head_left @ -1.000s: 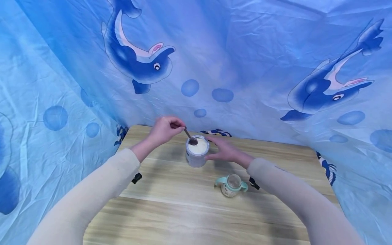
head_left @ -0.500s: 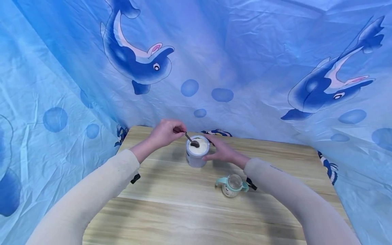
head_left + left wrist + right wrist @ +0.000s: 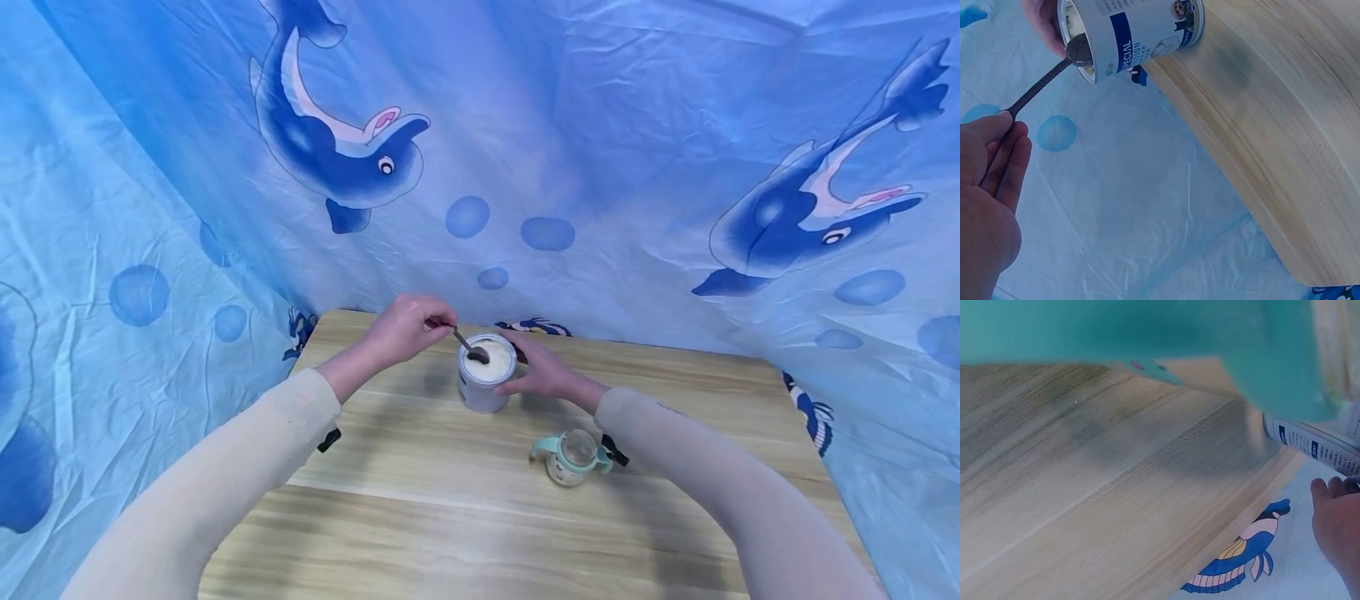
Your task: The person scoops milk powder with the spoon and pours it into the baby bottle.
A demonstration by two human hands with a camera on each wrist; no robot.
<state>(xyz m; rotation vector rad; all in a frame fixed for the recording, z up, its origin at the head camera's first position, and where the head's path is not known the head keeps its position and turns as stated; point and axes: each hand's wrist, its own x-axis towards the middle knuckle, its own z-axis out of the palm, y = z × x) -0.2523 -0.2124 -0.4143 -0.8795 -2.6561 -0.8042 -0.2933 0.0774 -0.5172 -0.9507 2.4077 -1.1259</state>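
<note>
My left hand (image 3: 408,327) pinches the handle of a dark spoon (image 3: 477,354), its bowl inside the mouth of a can (image 3: 483,395) of pale powder (image 3: 495,360). In the left wrist view the spoon (image 3: 1041,85) slants from thumb and fingers to the can's rim, and blue lettering shows on the can (image 3: 1138,31). My right hand (image 3: 542,367) holds the can from the right, thumb at the front and fingers toward the far side. The right wrist view catches only part of that hand (image 3: 1341,528) beside the can (image 3: 1316,445).
A clear baby bottle (image 3: 566,473) with turquoise handles and an open top stands on the wooden table (image 3: 420,533), near my right wrist. Its turquoise part (image 3: 1147,331) looms large in the right wrist view. A blue dolphin-print sheet (image 3: 630,167) hangs behind and beside the table.
My left hand has moved slightly right and down, bringing the spoon's bowl further into the can. My right hand has closed in around the can's side. The bottle stays put.
</note>
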